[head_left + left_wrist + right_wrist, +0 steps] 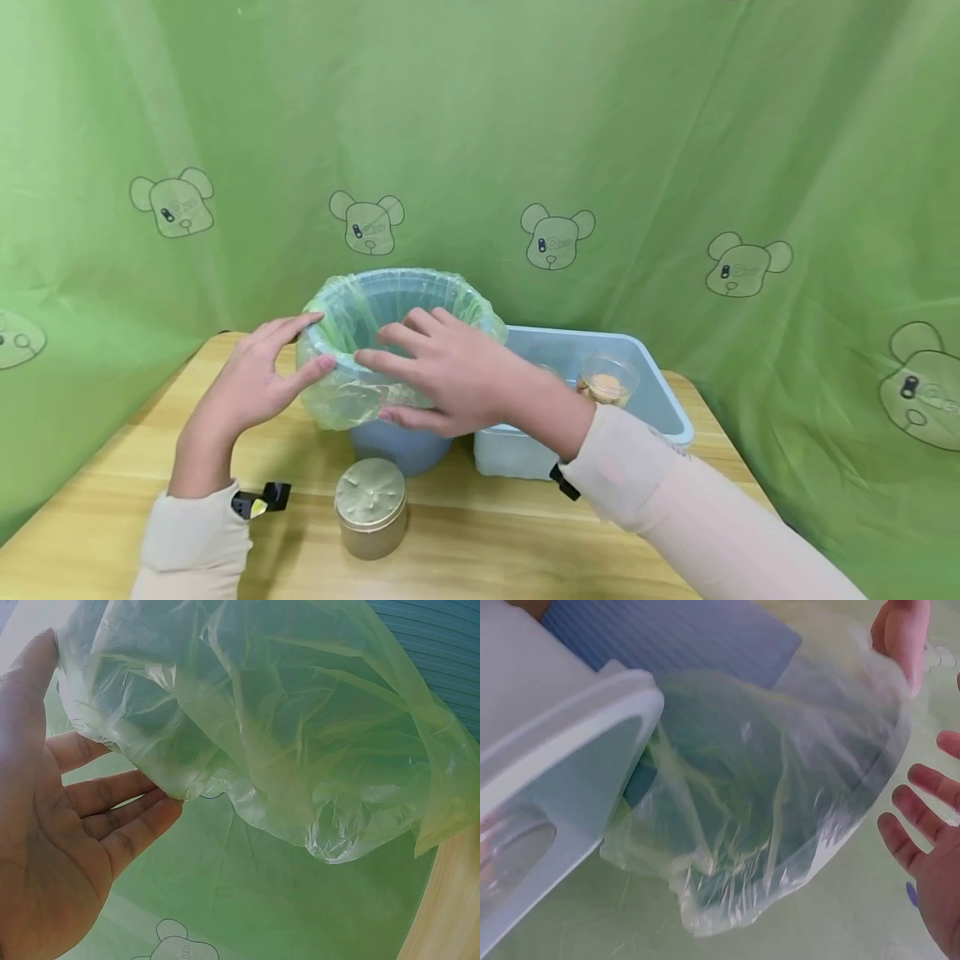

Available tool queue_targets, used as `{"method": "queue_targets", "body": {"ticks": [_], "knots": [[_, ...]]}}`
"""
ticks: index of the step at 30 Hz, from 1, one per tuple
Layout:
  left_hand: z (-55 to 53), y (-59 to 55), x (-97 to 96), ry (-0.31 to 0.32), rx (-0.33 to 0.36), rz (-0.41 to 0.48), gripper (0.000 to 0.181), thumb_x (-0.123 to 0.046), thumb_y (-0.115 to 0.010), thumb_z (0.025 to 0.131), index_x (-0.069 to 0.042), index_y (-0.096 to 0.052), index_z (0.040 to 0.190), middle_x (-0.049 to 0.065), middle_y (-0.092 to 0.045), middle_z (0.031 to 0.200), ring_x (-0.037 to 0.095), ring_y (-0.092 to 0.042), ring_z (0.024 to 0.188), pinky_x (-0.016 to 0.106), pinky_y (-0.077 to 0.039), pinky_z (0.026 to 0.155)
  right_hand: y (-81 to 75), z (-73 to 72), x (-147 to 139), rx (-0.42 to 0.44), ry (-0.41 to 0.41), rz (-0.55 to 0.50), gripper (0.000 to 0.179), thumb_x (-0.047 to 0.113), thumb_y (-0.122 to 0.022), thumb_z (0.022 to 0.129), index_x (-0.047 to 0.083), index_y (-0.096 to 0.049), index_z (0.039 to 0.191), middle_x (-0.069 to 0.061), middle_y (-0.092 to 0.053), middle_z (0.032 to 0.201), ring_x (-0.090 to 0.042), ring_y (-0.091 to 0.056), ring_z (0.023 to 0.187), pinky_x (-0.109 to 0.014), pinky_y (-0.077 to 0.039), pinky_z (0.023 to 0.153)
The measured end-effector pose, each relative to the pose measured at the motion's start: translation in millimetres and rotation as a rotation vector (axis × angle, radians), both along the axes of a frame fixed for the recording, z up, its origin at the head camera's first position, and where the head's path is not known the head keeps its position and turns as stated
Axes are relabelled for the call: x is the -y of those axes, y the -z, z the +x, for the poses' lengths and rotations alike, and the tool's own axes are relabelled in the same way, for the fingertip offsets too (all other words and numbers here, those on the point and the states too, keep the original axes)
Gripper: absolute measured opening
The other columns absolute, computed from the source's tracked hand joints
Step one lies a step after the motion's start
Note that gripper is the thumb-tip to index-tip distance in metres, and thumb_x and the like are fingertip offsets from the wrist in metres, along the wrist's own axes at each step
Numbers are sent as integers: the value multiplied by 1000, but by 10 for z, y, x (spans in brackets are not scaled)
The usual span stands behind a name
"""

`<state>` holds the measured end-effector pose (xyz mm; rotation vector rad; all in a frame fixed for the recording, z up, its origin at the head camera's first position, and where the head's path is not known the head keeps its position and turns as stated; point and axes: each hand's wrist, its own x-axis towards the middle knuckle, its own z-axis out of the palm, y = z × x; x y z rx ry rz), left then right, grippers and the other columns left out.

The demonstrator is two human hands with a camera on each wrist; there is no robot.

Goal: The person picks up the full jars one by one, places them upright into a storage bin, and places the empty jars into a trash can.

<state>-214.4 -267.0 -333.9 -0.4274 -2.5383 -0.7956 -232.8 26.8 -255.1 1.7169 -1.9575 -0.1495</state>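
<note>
A blue ribbed bin [408, 446] stands on the wooden table. A thin pale-green plastic bag [337, 404] lines it and hangs folded outward over its rim. My left hand [251, 379] touches the bag at the left side of the rim with fairly straight fingers. In the left wrist view, those fingertips rest against the loose edge of the bag [262, 727]. Above the front of the rim is my right hand [457, 375], its fingers loosely bent. The right wrist view shows the right hand's fingers [922, 814] spread and apart from the bag.
A gold lidded tin [371, 508] stands in front of the bin. Right of the bin is a light-blue tub [517, 454] with a clear food container [609, 382] inside. Behind the table [517, 542] hangs a green curtain [465, 142] with bear faces.
</note>
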Motion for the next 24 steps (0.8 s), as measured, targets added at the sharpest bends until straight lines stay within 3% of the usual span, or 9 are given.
{"method": "queue_targets", "body": {"ticks": [8,15,24], "knots": [[2,-15,0,0,14,0,68,-47,-66,98,-16,-46,155,23,-50,149,49,-45,134,73,-35,103,167,198,65,-84,-134,1,52,50,-49,102,13,-58,138,-5,-63,124,-23,-56,103,-37,-47,84],[6,-13,1,-2,10,-1,67,-47,-66,98,-16,-47,154,21,-51,148,48,-45,135,71,-35,103,415,287,131,-158,-178,49,53,52,-43,103,17,-59,138,-1,-63,117,-21,-56,101,-36,-48,86],[12,-22,1,-7,27,1,68,-49,-66,98,-17,-46,155,21,-49,150,48,-43,137,72,-34,104,731,286,199,-101,-171,133,53,54,-42,103,21,-56,142,1,-60,122,-20,-55,107,-34,-46,89]]}}
